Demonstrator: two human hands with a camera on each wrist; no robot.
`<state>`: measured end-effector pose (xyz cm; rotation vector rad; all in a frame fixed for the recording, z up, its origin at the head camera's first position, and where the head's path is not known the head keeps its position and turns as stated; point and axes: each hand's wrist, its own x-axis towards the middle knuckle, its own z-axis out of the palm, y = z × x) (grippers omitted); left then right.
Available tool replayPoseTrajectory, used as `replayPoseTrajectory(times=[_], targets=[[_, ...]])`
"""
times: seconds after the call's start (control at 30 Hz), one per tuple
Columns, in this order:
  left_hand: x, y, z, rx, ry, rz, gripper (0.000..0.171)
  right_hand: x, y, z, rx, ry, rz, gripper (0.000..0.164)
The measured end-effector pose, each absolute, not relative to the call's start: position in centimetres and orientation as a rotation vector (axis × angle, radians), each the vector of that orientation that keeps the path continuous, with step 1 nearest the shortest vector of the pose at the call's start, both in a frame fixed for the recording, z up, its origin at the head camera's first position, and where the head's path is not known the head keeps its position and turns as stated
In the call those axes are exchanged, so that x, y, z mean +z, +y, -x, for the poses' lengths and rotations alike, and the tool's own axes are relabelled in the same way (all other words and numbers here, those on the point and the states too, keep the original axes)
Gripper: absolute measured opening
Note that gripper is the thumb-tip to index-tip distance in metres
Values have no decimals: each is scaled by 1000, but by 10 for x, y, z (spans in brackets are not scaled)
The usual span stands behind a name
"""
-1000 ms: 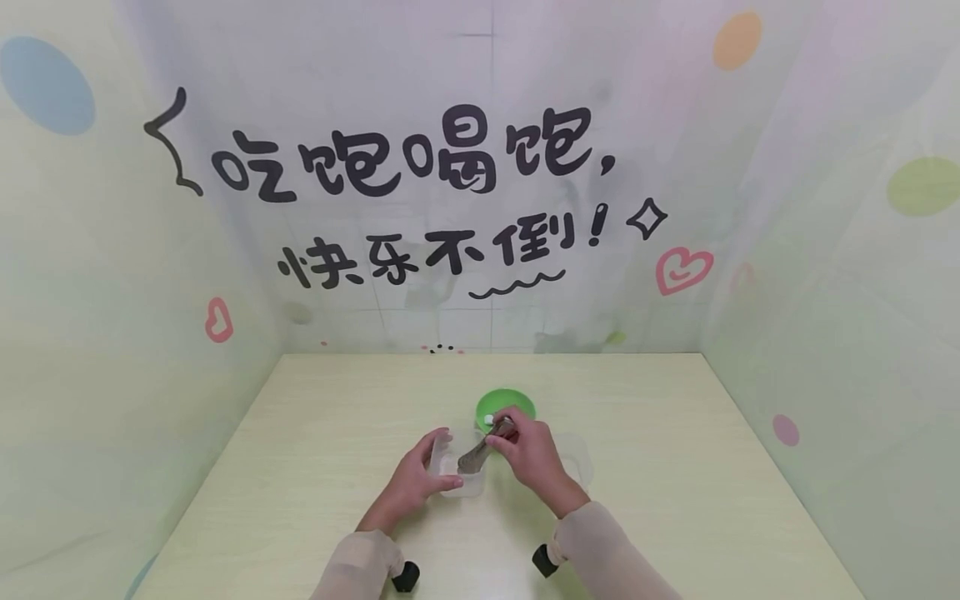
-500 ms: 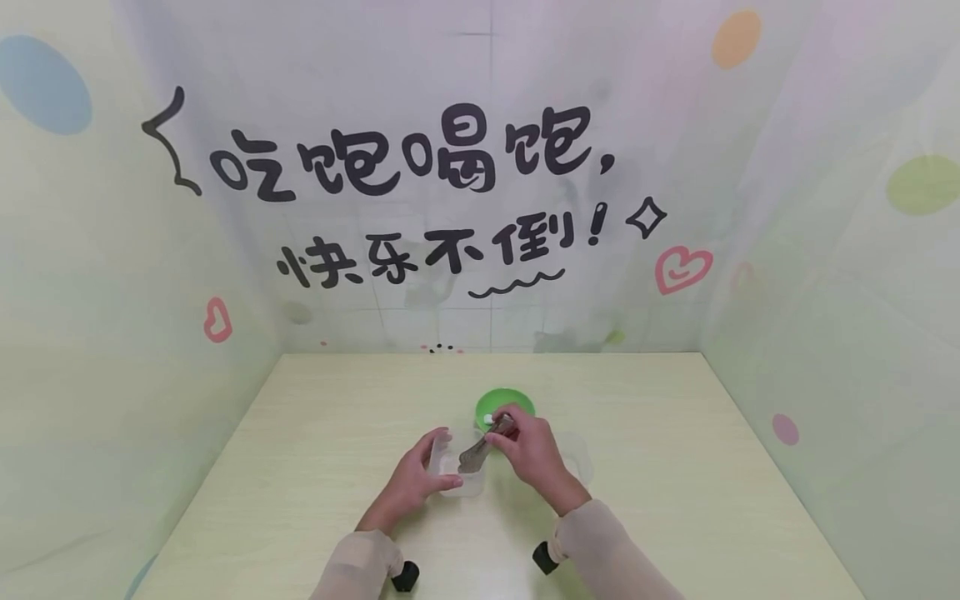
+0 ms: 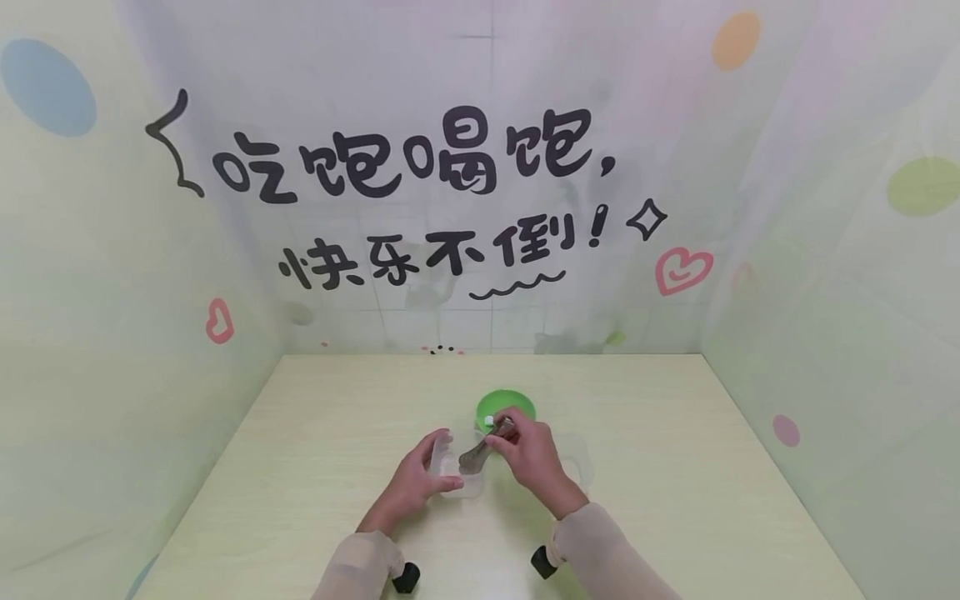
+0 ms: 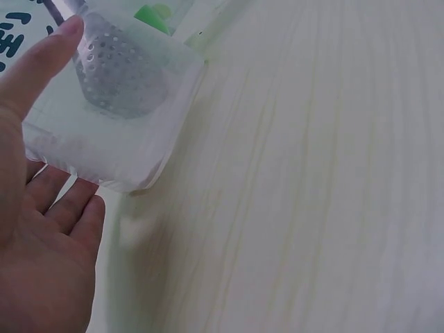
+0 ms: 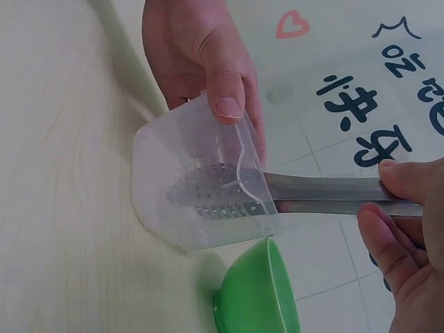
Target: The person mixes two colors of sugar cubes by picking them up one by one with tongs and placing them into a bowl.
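Note:
My left hand (image 3: pixel 411 483) holds a clear plastic box (image 5: pixel 184 166) by its side, thumb at the rim and fingers on the opposite wall. The box stands tilted a little. In my right hand (image 3: pixel 534 454) I pinch metal tongs (image 5: pixel 319 193). Their perforated ends (image 4: pixel 121 73) reach down inside the box, seen through its wall in both wrist views. Just behind the hands sits a green bowl (image 3: pixel 506 402), with a small white piece (image 3: pixel 490 421) showing at its near left side; my right hand overlaps the bowl in the head view.
A flat translucent lid (image 3: pixel 583 462) lies on the wooden table (image 3: pixel 360 392) right of my right hand, partly hidden by the wrist. Printed cloth walls (image 3: pixel 491 325) stand at the back and both sides. Black wrist straps (image 3: pixel 406 577) show at the sleeves.
Both hands, the box and the bowl keep their places. The tong ends shift only very slightly inside the box.

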<state>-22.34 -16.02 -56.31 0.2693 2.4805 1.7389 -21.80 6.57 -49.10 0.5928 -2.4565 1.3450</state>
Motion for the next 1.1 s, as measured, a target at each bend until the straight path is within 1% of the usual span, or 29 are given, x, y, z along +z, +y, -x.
replayPoseTrajectory(times=[0.53, 0.87, 1.1], targets=[[-563, -160, 224, 1755, 2476, -268, 89, -483, 71, 220, 1457, -2271, -513, 22], [-565, -160, 225, 1765, 2470, -283, 88, -474, 81, 226, 1516, -2150, -513, 23], [-567, -160, 224, 1750, 2486, -285, 87, -467, 88, 229, 1487, -2107, -476, 22]])
